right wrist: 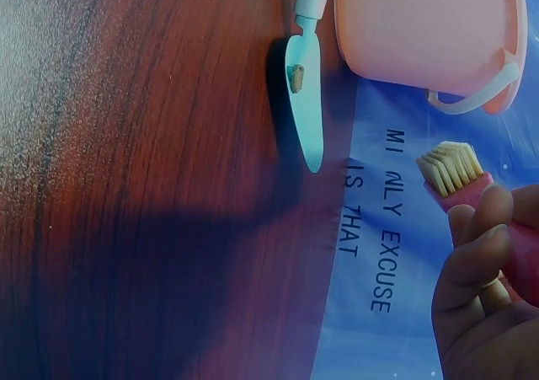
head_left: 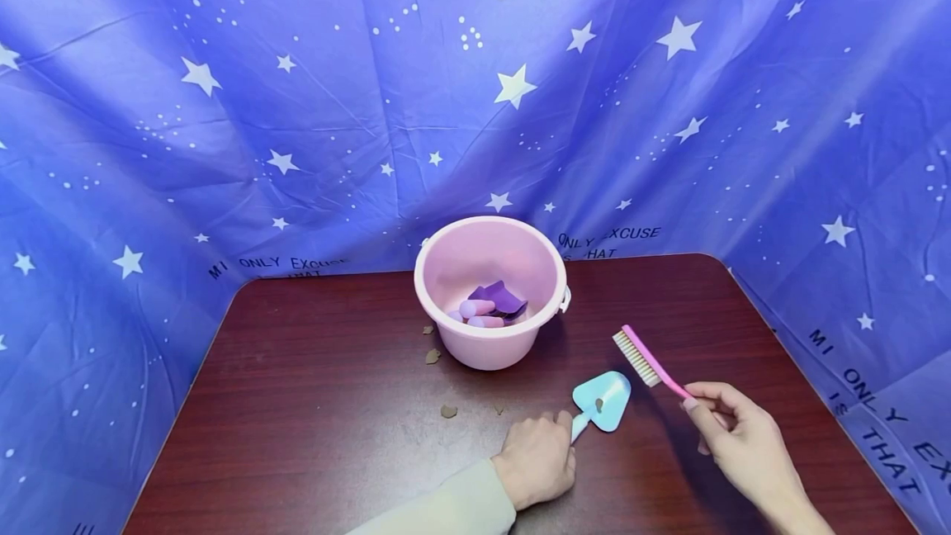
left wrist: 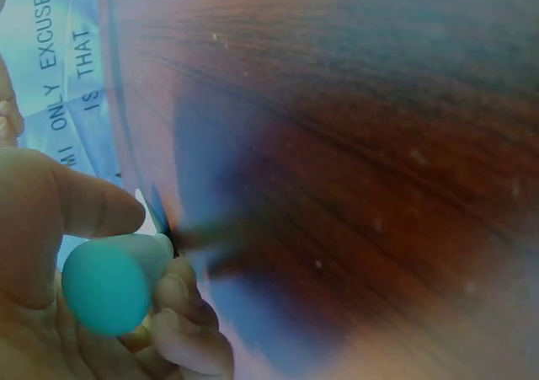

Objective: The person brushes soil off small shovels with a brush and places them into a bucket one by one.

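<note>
My left hand grips the handle of a light blue toy shovel low over the table. On its blade lies a small brown scrap, also visible in the right wrist view. In the left wrist view the round turquoise handle end pokes out between thumb and fingers. My right hand pinches a pink brush by its handle, raised above the table to the right of the shovel. Its cream bristles face left in the head view, apart from the blade.
Behind the shovel stands a pink bucket holding purple pieces and pink-lilac handles. Several brown scraps lie on the dark red wooden table left of and before it. A blue star-patterned cloth hangs around the table.
</note>
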Demonstrator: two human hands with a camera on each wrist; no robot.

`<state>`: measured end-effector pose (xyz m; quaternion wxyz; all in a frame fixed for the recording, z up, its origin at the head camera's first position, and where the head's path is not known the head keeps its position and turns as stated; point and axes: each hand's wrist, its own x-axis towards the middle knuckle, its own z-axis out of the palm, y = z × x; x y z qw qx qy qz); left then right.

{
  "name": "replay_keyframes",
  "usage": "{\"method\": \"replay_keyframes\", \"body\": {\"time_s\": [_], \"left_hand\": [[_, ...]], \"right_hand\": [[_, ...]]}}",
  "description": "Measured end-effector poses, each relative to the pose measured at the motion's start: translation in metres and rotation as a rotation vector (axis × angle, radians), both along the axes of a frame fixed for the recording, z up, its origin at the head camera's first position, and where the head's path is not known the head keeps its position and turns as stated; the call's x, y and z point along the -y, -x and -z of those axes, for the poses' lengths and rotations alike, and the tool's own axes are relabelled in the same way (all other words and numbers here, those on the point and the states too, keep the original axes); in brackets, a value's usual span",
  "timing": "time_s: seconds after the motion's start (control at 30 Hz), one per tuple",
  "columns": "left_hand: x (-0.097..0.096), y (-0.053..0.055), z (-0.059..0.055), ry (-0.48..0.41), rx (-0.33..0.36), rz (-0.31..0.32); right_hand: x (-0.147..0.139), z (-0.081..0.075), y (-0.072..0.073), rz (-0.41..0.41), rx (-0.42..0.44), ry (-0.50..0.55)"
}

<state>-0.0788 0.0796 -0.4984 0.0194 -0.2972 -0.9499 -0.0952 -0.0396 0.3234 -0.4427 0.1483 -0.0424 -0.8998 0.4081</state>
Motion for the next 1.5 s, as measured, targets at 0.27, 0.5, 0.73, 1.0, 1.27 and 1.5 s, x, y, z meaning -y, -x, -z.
{"method": "replay_keyframes", "body": {"time_s": [0.27,0.5,0.73,1.0,1.27,1.5], "left_hand": [[0.001,0.001,0.002,-0.048,-0.006,-0.001],[0.007,-0.001,0.003,-0.086,-0.044,0.003],[0.017,0.000,0.004,-0.117,-0.038,0.004],[0.031,-0.005,0.000,-0.153,-0.007,0.001],[0.050,0.000,-0.009,-0.227,0.031,0.006],[0.062,0.003,-0.027,-0.253,0.043,0.019]], "right_hand": [[0.003,-0.001,0.000,0.000,-0.005,0.003],[0.008,-0.002,-0.001,-0.011,-0.003,-0.007],[0.012,0.001,-0.001,-0.023,-0.014,-0.010],[0.019,0.004,0.000,-0.032,-0.002,-0.020],[0.030,0.006,0.000,-0.051,0.020,-0.002],[0.042,0.005,-0.003,-0.055,-0.019,0.001]]}}
